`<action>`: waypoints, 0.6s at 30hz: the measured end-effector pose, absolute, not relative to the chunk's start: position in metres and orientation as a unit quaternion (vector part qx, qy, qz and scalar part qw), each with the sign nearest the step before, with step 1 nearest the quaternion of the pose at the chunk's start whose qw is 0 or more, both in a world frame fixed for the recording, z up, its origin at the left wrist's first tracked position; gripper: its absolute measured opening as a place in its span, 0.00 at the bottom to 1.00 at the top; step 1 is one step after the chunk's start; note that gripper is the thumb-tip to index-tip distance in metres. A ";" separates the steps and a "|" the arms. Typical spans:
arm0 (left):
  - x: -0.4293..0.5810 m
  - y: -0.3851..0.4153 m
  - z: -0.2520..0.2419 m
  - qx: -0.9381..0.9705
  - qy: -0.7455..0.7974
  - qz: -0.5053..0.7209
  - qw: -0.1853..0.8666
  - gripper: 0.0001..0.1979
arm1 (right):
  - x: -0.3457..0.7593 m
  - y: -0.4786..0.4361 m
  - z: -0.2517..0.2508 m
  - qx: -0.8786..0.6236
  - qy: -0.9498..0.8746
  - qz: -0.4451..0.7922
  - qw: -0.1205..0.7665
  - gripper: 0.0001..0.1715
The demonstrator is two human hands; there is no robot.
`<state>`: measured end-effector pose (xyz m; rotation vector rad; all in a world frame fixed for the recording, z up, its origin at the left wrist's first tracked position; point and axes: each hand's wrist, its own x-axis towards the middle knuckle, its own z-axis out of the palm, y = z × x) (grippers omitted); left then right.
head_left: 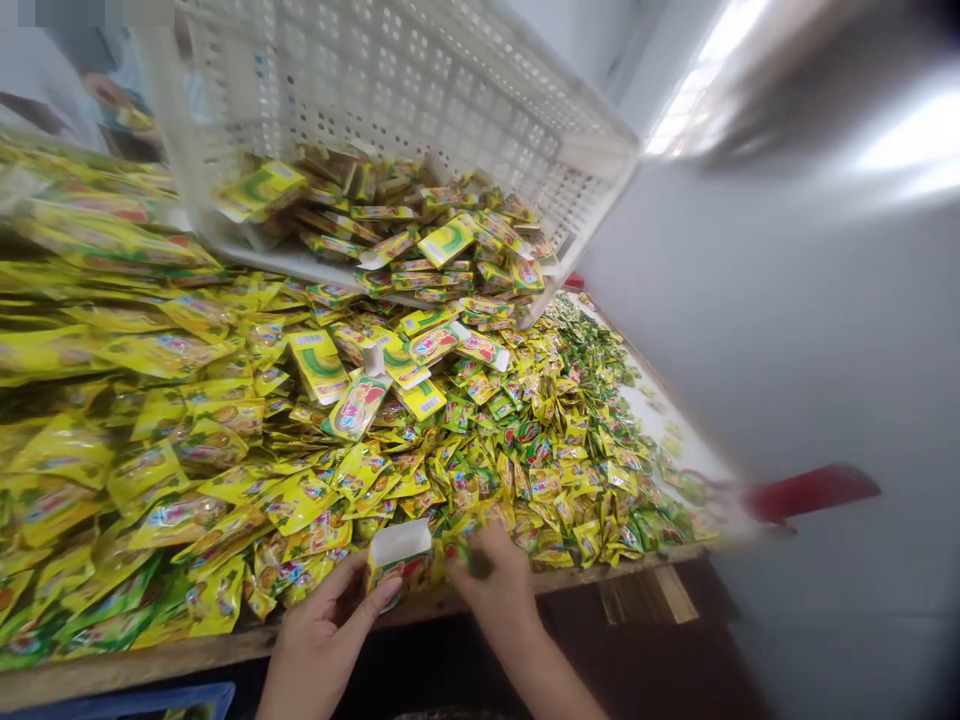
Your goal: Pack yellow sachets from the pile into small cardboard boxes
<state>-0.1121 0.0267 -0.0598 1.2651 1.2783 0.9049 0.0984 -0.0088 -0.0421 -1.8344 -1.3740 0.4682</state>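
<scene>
My left hand (326,625) is closed round a small yellow and green carton (397,570), its white top flap standing up. Just to the right, my right hand (495,580), somewhat blurred, pinches a small yellow-green packet (456,553) beside the carton. How many packets it holds I cannot make out. Both hands are at the table's near edge, before a heap of small yellow and green packets (540,430). Several cartons with open flaps, among them one tilted carton (360,407), lie on the heap beyond my hands.
A white perforated plastic crate (450,75) lies tipped toward me, cartons spilling from it. Larger yellow packets (172,440) cover the left side. A red object (814,492) juts past the right table edge. A blue container (180,700) is below left. Another person's hand (109,92) shows far left.
</scene>
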 end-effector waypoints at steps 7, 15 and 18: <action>-0.076 0.048 -0.065 0.622 0.481 0.345 0.513 0.21 | 0.131 0.008 0.030 -0.575 -0.563 0.277 0.524 0.14; -0.067 0.049 -0.069 0.607 0.448 0.357 0.550 0.18 | 0.123 0.028 0.017 -0.596 -0.698 0.178 0.355 0.15; -0.068 0.043 -0.071 0.592 0.431 0.366 0.575 0.17 | 0.118 0.032 0.022 -0.589 -0.743 0.167 0.269 0.11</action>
